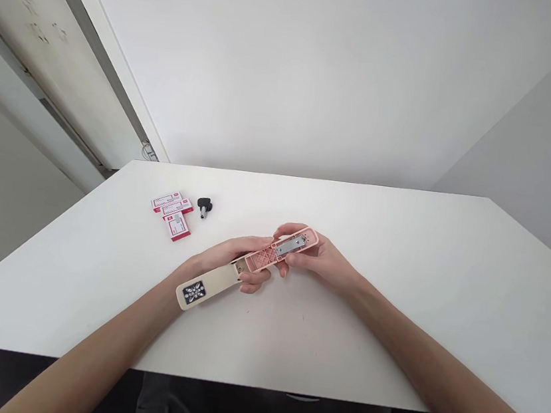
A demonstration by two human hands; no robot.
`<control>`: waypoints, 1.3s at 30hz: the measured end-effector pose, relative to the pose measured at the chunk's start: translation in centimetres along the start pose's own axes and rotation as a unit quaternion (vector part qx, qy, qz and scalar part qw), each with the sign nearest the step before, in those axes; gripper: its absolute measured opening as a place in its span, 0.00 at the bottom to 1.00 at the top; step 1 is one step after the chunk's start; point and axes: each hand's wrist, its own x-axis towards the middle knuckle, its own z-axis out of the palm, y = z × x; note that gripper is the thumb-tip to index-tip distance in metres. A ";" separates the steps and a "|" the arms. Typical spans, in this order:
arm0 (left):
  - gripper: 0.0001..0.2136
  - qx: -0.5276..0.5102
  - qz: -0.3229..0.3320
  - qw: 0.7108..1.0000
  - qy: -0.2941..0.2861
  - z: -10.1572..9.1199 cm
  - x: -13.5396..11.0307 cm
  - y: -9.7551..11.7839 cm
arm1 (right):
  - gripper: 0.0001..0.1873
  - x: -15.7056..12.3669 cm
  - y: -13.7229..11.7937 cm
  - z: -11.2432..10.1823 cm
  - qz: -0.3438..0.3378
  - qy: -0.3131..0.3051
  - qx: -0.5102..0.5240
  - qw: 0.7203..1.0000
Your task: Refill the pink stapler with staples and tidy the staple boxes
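- Holds cream-and-pink stapler (264, 257) with left hand (226, 252) and right hand (322, 258), above near middle of table (364, 338).
- Curls left fingers around its middle; grips pink right end between right thumb and fingers.
- Looks already opened out, almost straight, with metal plate (289, 245) exposed.
- Not yet folded closed; cannot tell whether loaded.
- At far left, leaves boxes (173, 206) and small black object (204, 206) untouched.

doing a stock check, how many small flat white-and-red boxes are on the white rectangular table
3, clustered toward the left of the table: farthest box, middle box and nearest box. Others could be hidden underneath.
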 end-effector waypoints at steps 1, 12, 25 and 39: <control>0.19 0.011 -0.002 1.000 0.004 0.1 0.0 0.0 | 0.24 0.0 -0.1 0.0 -0.002 -0.001 0.003 1.000; 0.30 0.092 0.038 0.994 0.036 -1.1 -0.2 0.6 | 0.20 0.2 0.1 -1.1 -0.019 0.160 0.043 0.986; 0.25 0.405 0.074 0.837 0.360 -2.3 0.1 0.2 | 0.17 0.5 0.6 -1.9 -0.036 0.250 0.151 0.956; 0.20 0.436 0.137 0.818 0.348 -2.2 1.1 -1.6 | 0.17 0.6 0.6 -2.0 -0.051 0.255 0.127 0.957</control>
